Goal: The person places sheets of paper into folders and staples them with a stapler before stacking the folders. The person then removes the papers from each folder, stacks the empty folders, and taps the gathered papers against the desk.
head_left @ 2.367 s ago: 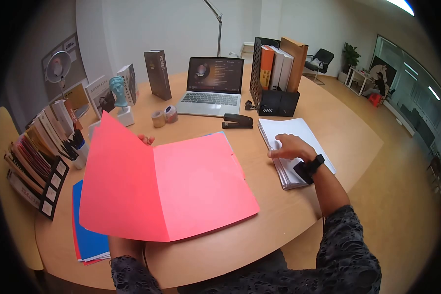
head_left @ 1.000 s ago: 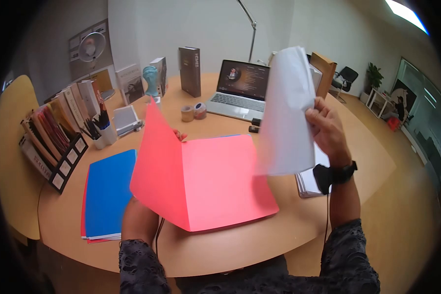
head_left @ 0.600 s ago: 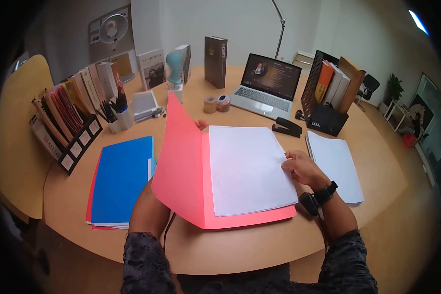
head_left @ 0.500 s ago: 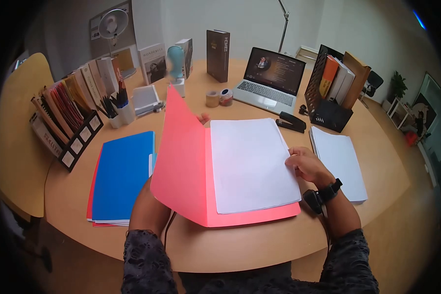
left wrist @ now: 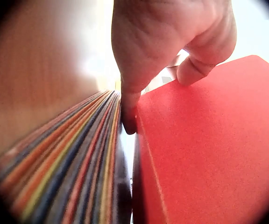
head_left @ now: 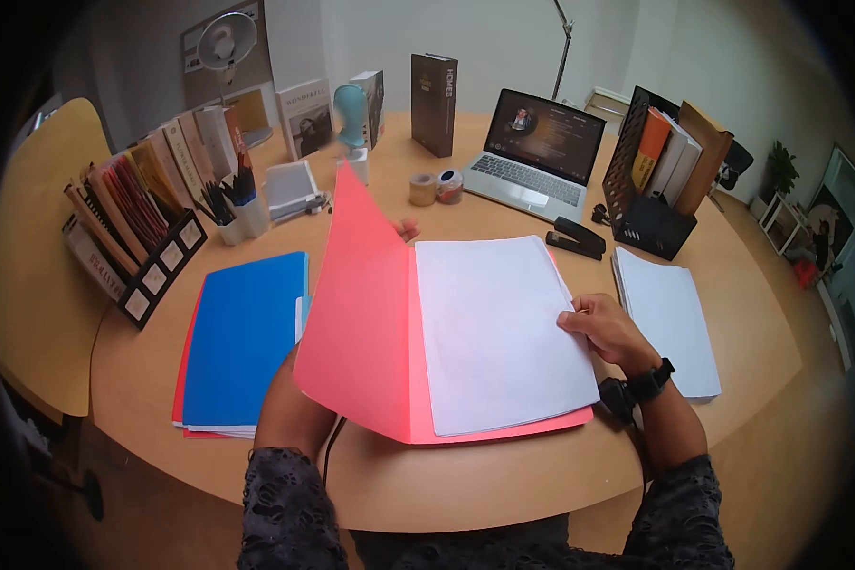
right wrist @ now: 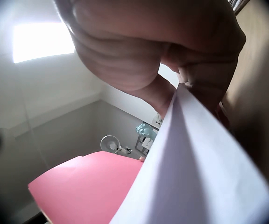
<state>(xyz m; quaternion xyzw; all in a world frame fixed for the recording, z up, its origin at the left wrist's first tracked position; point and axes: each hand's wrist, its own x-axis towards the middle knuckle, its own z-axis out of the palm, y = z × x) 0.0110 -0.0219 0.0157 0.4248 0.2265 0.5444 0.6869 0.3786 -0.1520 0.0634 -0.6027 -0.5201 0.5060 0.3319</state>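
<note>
A pink file folder (head_left: pixel 361 313) lies open in front of me, its left cover raised. My left hand (head_left: pixel 407 228) holds the cover at the far edge near the fold; most of it is hidden behind the cover. In the left wrist view, one digit (left wrist: pixel 130 112) reaches in at the fold and another (left wrist: pixel 193 72) touches the cover's edge. White sheets (head_left: pixel 503 332) cover the folder's right panel. My right hand (head_left: pixel 608 328) pinches their right edge, with thumb on top. In the right wrist view, the gripped sheets (right wrist: pixel 181 154) bow near the fingers.
Coloured folders (left wrist: pixel 78 154) are stacked beside the pink cover. Blue folders (head_left: pixel 247 342) lie left, a white paper stack (head_left: pixel 670 323) right. Behind are a stapler (head_left: pixel 577 237), tape rolls (head_left: pixel 435 188), a laptop (head_left: pixel 541 147) and a black file holder (head_left: pixel 651 228). A pen cup (head_left: pixel 242 220) stands left.
My right hand has taken sheets from the white stack, carried them left and laid them on the folder's right panel, still pinching them. My left hand keeps the cover raised.
</note>
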